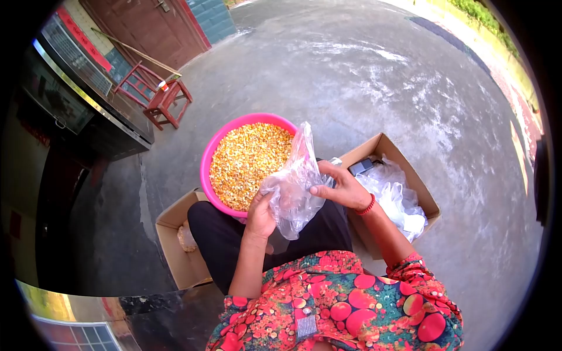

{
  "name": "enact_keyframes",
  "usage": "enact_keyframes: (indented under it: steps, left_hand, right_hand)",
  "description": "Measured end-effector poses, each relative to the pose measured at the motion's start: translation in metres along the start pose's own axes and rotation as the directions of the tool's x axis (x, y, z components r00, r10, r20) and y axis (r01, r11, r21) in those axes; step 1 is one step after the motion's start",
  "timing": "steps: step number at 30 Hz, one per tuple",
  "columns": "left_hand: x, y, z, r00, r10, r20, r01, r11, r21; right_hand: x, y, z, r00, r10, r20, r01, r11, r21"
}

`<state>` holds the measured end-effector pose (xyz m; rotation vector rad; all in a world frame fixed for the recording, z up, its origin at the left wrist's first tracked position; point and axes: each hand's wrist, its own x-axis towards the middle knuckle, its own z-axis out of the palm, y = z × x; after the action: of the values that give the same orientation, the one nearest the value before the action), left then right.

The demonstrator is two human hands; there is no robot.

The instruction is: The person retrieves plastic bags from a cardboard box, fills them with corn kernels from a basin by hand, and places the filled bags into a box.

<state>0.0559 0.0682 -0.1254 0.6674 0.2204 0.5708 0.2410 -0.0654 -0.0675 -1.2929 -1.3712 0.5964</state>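
Observation:
A clear plastic bag point(293, 196) hangs crumpled above my lap, between my two hands. My left hand point(261, 217) is closed on the bag's left side, with its fingers partly behind the film. On the other side, my right hand point(344, 187) grips the bag's edge with thumb and forefinger; some of its fingertips are hidden. Just beyond the bag, a pink basin point(206, 169) full of yellow corn kernels point(249, 161) sits against my knees. The bag overlaps the basin's right rim and looks empty.
To my right, a cardboard box point(426, 196) holds white and clear plastic bags point(398, 199) and a small dark device point(360, 167). Another cardboard box point(170, 234) at my left has a bag of kernels point(187, 237) inside. A red wooden chair point(167, 102) bears a cup point(163, 86).

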Motion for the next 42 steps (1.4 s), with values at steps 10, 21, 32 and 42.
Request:
enact_keyframes:
  steps: [10,21,32,42]
  left_hand:
    - [-0.006,0.049,-0.038,0.935,0.289,-0.205,-0.237,0.941,0.242]
    - [-0.010,0.065,0.028,0.940,0.339,0.033,-0.198,0.466,0.862]
    - [-0.035,0.075,-0.021,0.968,0.135,-0.212,-0.087,0.971,0.223]
    - [-0.042,0.095,-0.015,0.979,0.203,-0.008,-0.203,0.979,-0.028]
  right_hand:
    - [0.005,0.026,-0.004,0.958,0.186,-0.219,-0.109,0.941,0.321]
    - [0.027,-0.023,0.080,0.916,-0.328,0.230,0.400,0.736,-0.546]
    - [0.012,0.010,0.108,0.981,-0.119,0.152,0.130,0.989,-0.068]
    - [0.024,0.024,0.129,0.932,0.019,0.362,0.127,0.919,-0.374]
